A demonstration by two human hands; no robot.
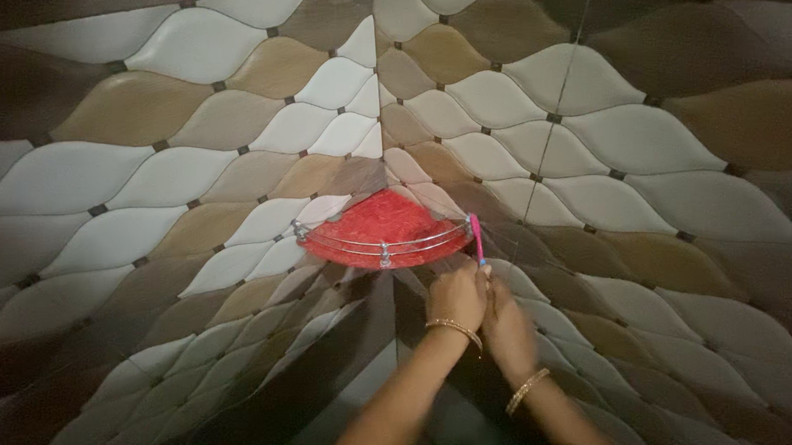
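right hand (508,326) — motion-blurred, grip unclear | pink tool (476,237) — lower end hidden by hands | forearms cut off at bottom edge

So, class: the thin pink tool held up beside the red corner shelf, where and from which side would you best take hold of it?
Grip the pink tool low on its handle, coming from below. It stands nearly upright by the right end of the red corner shelf, its top near the metal rail, so only the lower part is free. The left hand grasps it there, with the right hand close behind; that grip is blurred.
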